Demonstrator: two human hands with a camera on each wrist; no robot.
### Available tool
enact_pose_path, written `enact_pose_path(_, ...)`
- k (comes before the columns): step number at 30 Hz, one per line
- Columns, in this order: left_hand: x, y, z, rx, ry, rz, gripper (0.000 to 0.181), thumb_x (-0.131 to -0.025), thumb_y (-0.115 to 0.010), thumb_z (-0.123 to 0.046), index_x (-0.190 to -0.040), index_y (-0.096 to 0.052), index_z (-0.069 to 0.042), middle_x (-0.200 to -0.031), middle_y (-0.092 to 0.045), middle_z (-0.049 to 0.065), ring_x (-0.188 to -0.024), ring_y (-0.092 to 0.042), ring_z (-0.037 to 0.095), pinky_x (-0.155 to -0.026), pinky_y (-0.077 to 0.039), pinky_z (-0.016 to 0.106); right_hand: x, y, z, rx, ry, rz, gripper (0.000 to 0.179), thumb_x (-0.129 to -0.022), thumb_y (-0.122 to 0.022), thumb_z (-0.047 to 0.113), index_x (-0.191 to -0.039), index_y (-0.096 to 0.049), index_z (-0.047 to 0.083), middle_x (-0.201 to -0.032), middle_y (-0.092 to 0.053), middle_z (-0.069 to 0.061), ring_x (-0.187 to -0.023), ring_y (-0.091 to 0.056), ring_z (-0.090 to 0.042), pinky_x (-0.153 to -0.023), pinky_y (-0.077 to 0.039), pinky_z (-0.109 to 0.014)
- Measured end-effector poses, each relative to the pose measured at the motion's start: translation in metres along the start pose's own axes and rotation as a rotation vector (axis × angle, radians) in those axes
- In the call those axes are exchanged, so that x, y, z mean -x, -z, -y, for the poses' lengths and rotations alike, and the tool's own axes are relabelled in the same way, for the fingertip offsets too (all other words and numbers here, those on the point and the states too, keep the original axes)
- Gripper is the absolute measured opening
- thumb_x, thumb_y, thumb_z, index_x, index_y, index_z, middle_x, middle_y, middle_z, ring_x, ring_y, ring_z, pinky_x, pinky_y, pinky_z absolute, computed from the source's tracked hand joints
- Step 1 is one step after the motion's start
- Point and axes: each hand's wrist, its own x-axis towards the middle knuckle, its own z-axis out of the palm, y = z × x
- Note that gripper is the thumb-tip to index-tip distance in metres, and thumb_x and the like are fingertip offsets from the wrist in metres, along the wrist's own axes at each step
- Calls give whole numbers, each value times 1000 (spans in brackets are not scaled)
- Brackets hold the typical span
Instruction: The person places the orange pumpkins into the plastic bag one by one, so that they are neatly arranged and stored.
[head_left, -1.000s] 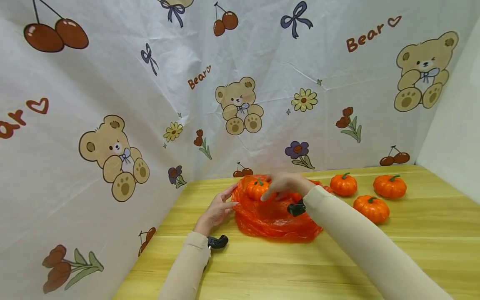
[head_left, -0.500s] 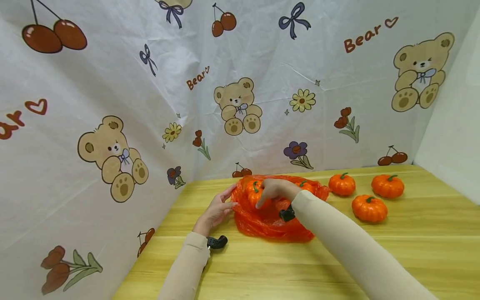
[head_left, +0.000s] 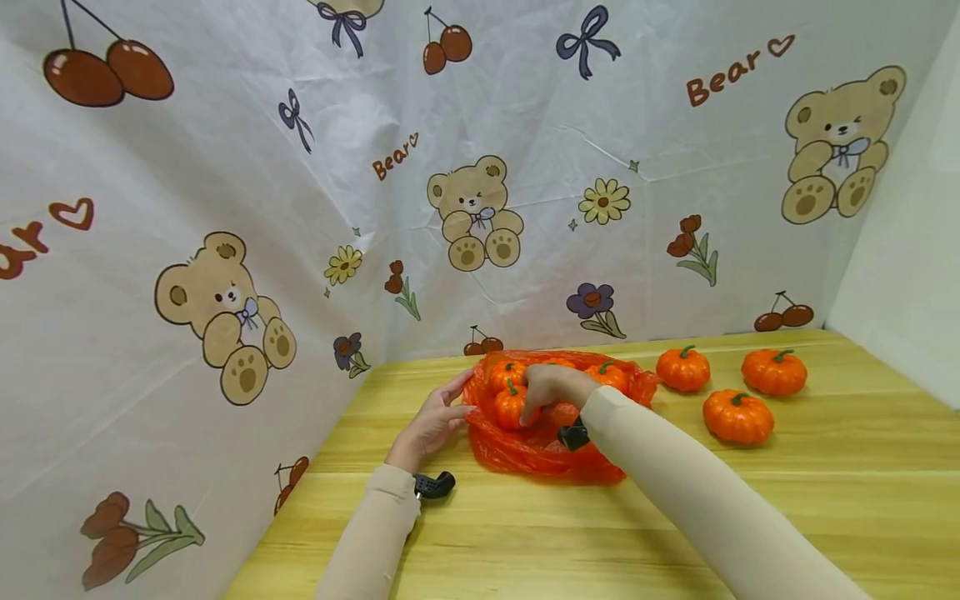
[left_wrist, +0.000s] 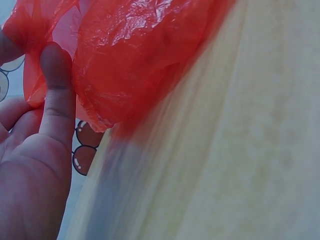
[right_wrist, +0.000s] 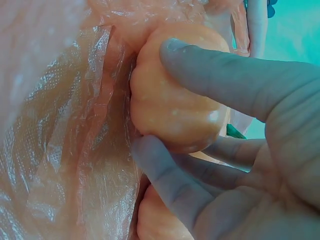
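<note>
A thin red plastic bag point(head_left: 525, 458) lies spread on the table with its mouth facing up. My left hand point(head_left: 433, 421) pinches the left rim of the bag, thumb in front, as the left wrist view of the bag point(left_wrist: 140, 60) also shows. Inside the bag, my right hand point(head_left: 555, 389) grips a small orange pumpkin point(head_left: 508, 407). Up close in the right wrist view, the thumb lies across this pumpkin point(right_wrist: 175, 100) and the fingers are under its side. Behind it in the bag sits another pumpkin point(head_left: 505, 374), and a further pumpkin point(head_left: 609, 377) lies to the right.
To the bag's right, three more pumpkins stand on the wooden table point(head_left: 540, 542): one at the back point(head_left: 683, 371), one farther right point(head_left: 775, 373) and one nearer point(head_left: 738, 417). A patterned white cloth point(head_left: 525, 308) closes off the back and left.
My right hand has brought the gripped pumpkin lower and nearer inside the bag, turning its stem upright. The pumpkins behind and to the right now show more. My left hand stays on the rim.
</note>
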Motion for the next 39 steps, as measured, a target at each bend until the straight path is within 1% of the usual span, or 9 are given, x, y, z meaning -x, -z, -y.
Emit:
enact_pose_path(4,0,0,0,0,4,3,81,-94,-56,12,-165,-24,-12,-174,-16,9,-147,-34,43,-80,-58,17,3,2,1,25,15,4,52,-75,-91,21,-115,-64,3,-101,-65,-6,-86,-61,-21,-82,-56,-33)
enact_pose_path(7,-1,1,1,7,6,3,82,-94,-56,13,-165,-25,-13,-174,-16,8,-148,-33,43,-82,-59,18,8,5,1,60,35,-16,50,-73,-92,24,-112,-67,5,-101,-67,-5,-89,-60,-21,-87,-55,-35)
enact_pose_path(11,-2,2,1,18,2,2,81,-94,-56,12,-165,-25,-13,-173,-17,8,-150,-33,41,-85,-59,20,15,11,-1,87,55,-50,60,-74,-91,28,-123,-68,3,-116,-68,-6,-104,-61,-25,-104,-52,-42)
enact_pose_path(14,-3,2,2,20,2,7,81,-95,-56,12,-165,-24,-12,-173,-17,10,-150,-32,41,-88,-59,20,20,13,-5,122,79,-65,63,-78,-88,29,-131,-65,2,-126,-68,-9,-114,-61,-27,-110,-49,-46)
enact_pose_path(18,-2,3,3,6,8,4,80,-95,-56,12,-165,-24,-12,-173,-18,10,-151,-31,42,-88,-59,20,30,13,-12,123,128,-71,60,-83,-85,27,-131,-64,0,-123,-68,-11,-106,-63,-25,-100,-55,-42)
enact_pose_path(21,-1,3,4,4,10,1,79,-96,-56,12,-165,-24,-12,-173,-17,10,-151,-31,43,-87,-59,20,39,14,-16,47,147,-56,61,-83,-84,24,-133,-61,-1,-118,-67,-13,-91,-65,-21,-86,-58,-36)
enact_pose_path(23,-2,3,3,7,11,-2,79,-96,-56,12,-165,-25,-12,-173,-17,10,-151,-31,42,-88,-59,20,46,16,-18,7,153,-56,64,-83,-84,25,-136,-59,-1,-120,-67,-15,-87,-66,-20,-82,-59,-34)
enact_pose_path(31,-4,4,1,9,23,-8,81,-95,-57,11,-165,-25,-13,-173,-18,8,-151,-33,39,-90,-59,21,66,31,-29,-23,204,-92,66,-85,-83,31,-141,-58,5,-130,-68,-13,-119,-63,-31,-103,-54,-49)
enact_pose_path(39,-2,5,3,14,20,-7,80,-95,-55,13,-165,-24,-12,-173,-18,11,-147,-38,38,-87,-60,19,92,42,-41,-59,234,-134,70,-88,-81,30,-145,-53,0,-138,-62,-24,-129,-58,-42,-106,-51,-55)
